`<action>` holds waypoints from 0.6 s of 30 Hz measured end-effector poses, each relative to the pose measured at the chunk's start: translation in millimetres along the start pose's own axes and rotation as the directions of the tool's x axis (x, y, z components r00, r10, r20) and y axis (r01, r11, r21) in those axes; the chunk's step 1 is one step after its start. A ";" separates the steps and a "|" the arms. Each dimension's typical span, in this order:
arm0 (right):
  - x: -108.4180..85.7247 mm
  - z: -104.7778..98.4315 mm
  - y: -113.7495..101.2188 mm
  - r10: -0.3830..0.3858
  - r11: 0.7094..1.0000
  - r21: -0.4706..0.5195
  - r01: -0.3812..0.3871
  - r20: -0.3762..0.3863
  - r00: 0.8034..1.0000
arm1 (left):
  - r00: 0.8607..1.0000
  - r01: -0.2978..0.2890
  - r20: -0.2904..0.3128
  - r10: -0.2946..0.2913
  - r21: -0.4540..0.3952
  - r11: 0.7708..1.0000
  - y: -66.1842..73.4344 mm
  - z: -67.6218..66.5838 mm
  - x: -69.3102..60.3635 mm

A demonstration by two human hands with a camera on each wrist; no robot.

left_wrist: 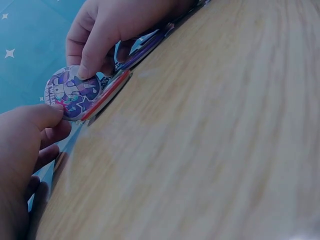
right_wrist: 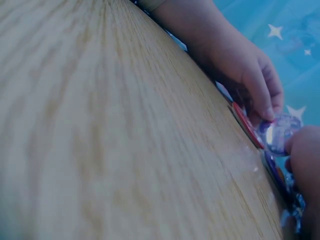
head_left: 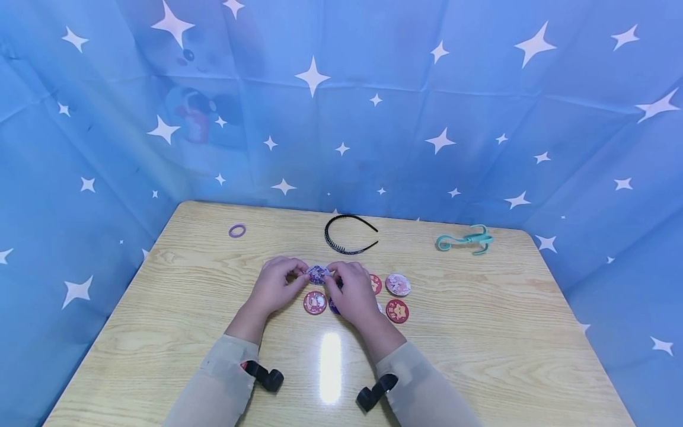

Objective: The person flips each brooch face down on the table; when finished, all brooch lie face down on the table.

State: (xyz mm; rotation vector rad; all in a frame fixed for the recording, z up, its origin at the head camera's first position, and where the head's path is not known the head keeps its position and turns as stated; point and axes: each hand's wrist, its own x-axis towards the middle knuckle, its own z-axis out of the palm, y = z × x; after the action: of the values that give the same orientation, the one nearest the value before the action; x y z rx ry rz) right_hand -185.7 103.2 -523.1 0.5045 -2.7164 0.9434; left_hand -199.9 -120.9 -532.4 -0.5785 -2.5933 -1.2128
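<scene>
A round purple badge (head_left: pixel 318 274) is pinched between both hands above the table, tilted so its printed face shows in the left wrist view (left_wrist: pixel 75 92). My left hand (head_left: pixel 276 286) holds its left edge with thumb and fingers; my right hand (head_left: pixel 353 290) pinches its right edge. Just below it on the table lies a red badge (head_left: pixel 315 302). A dark blue badge (head_left: pixel 334 305) is partly covered by my right hand. Right of that hand are a red badge (head_left: pixel 376 283), a pink badge (head_left: pixel 398 284) and a red badge with a star figure (head_left: pixel 397 311).
Behind the hands lies a black toothed headband (head_left: pixel 333 242). A purple ring (head_left: pixel 237 230) is at the back left, and a teal clip-like object (head_left: pixel 469 239) at the back right. A blue star-patterned curtain (head_left: pixel 341 118) hangs behind the wooden table (head_left: pixel 480 356).
</scene>
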 end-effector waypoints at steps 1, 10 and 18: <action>0.0 0.2 0.2 -0.001 1.000 0.001 0.001 -0.001 1.000 | 1.000 0.001 0.001 -0.001 0.002 1.000 0.1 0.0 -0.1; -0.6 1.0 -0.1 0.013 1.000 0.012 -0.013 -0.005 1.000 | 1.000 0.003 -0.002 -0.003 -0.002 1.000 -0.2 0.8 0.0; -0.9 2.1 0.3 0.036 0.999 0.023 -0.036 -0.009 0.999 | 1.000 -0.006 -0.011 0.006 0.001 1.000 0.4 0.4 -0.5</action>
State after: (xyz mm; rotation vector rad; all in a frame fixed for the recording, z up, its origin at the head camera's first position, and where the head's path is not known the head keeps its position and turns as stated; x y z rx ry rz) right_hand -185.2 102.4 -525.2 0.4551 -2.7176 0.9843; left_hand -199.3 -120.5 -532.6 -0.5768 -2.5808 -1.2099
